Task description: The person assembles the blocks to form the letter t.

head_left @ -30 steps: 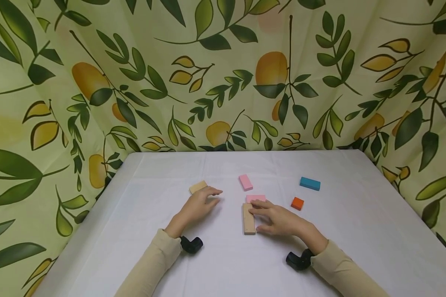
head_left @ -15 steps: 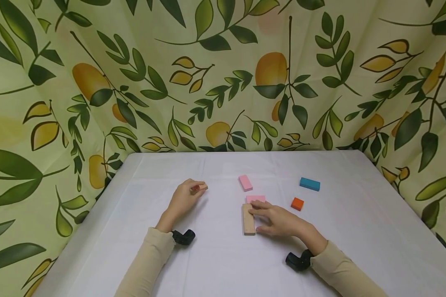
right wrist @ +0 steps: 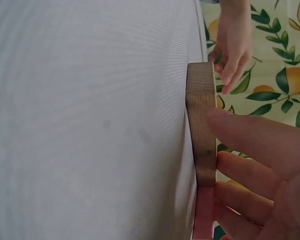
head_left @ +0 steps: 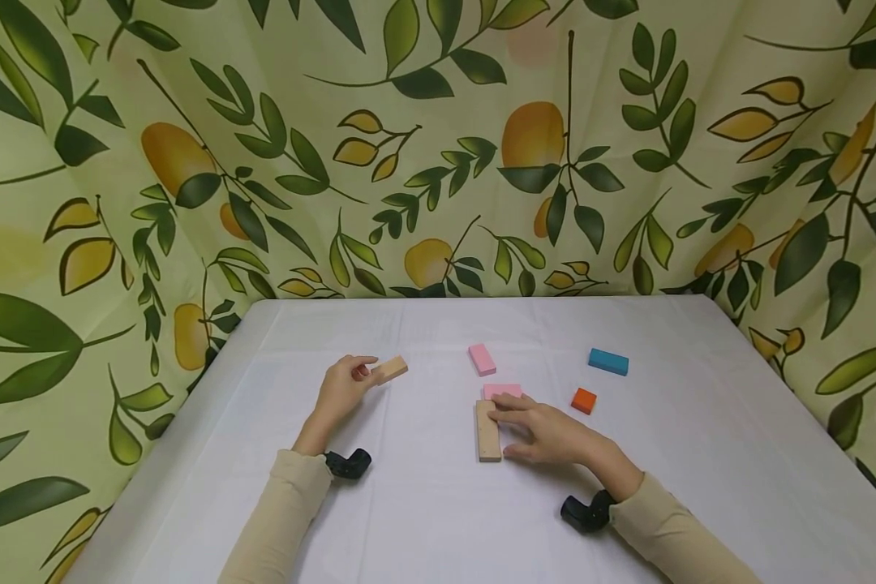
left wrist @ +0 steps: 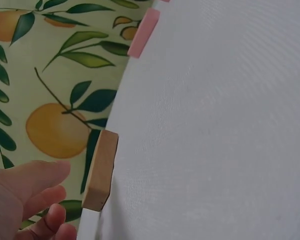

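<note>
While the right hand (head_left: 547,434) touches, the left hand (head_left: 343,389) holds nothing

As the head view shows, a long wooden block (head_left: 487,438) lies flat on the white tabletop (head_left: 423,519), its far end against the near pink block (head_left: 502,389); together they make a corner, perhaps laid so on purpose. The right hand is at this corner, its fingers relaxed, probably to keep both pieces steady. The left hand is just beside a short wooden block (head_left: 391,370), which lies askew. The far pink block (head_left: 482,359), the blue block (head_left: 609,362) and the orange block (head_left: 584,401) lie apart.

In the left wrist view, a gap separates the loosely bent fingers from the short wooden block, so nothing is grasped.

In the right wrist view, fingertips touch the long wooden block without wrapping around it; whether they press, I cannot tell.
</note>
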`<act>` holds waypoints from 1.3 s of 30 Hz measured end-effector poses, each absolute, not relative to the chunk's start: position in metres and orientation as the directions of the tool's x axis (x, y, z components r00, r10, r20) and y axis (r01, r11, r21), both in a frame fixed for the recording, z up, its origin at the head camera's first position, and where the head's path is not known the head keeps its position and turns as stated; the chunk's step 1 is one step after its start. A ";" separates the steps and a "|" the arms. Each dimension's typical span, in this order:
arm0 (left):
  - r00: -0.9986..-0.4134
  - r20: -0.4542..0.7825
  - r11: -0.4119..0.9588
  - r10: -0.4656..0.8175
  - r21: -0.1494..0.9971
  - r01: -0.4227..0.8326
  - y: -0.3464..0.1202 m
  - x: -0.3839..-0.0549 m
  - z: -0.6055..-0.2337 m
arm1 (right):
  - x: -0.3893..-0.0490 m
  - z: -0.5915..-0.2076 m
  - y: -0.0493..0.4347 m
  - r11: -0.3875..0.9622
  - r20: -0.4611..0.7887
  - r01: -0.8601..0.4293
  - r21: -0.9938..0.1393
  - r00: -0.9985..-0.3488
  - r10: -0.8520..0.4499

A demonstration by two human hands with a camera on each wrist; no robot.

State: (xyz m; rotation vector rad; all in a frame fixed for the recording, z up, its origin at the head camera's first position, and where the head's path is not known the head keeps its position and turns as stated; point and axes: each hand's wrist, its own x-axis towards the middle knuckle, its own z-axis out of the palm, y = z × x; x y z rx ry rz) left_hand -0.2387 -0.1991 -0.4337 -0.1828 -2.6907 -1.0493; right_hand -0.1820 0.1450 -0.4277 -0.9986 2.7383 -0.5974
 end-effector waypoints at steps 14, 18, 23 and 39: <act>-0.988 0.149 0.692 -0.033 0.717 0.085 -0.209 -0.246 -0.443 | -0.183 -0.427 0.145 0.716 -0.025 -0.570 -0.403 -0.775 -0.631; -0.990 0.130 0.692 -0.047 0.719 0.061 -0.210 -0.247 -0.445 | -0.182 -0.426 0.143 0.724 -0.015 -0.580 -0.373 -0.777 -0.630; -0.992 0.111 0.693 -0.053 0.720 0.044 -0.210 -0.247 -0.444 | -0.181 -0.425 0.142 0.729 -0.011 -0.579 -0.365 -0.780 -0.626; -0.996 0.085 0.734 -0.041 0.679 0.027 -0.207 -0.247 -0.443 | -0.183 -0.426 0.142 0.734 -0.073 -0.516 -0.441 -0.794 -0.603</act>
